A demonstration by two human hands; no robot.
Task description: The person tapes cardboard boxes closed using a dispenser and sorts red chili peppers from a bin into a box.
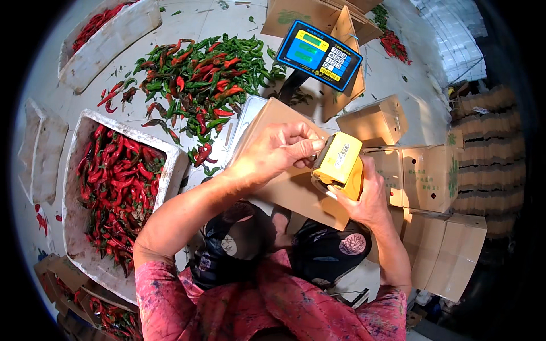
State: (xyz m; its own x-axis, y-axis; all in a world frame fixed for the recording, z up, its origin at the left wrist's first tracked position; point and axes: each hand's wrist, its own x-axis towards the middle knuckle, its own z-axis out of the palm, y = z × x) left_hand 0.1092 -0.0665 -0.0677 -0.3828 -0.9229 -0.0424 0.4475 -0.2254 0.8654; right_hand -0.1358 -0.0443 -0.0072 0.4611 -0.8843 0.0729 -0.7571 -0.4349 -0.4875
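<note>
My right hand grips a yellow tape dispenser from its right side, holding it tilted above a brown cardboard box. The fingers of my left hand are bent, with thumb and forefinger pinched at the dispenser's left edge. What lies between those fingertips is too small to make out. Under both hands, the box stands in front of my knees, partly over a pale platform. Just beyond it rises a blue-framed scale display with a keypad.
Left of me stands a white foam crate of red chillies. Green and red peppers lie heaped on the floor ahead. Closed cartons and an upright one stand at the right, near stacked flattened cardboard. Another crate sits far left.
</note>
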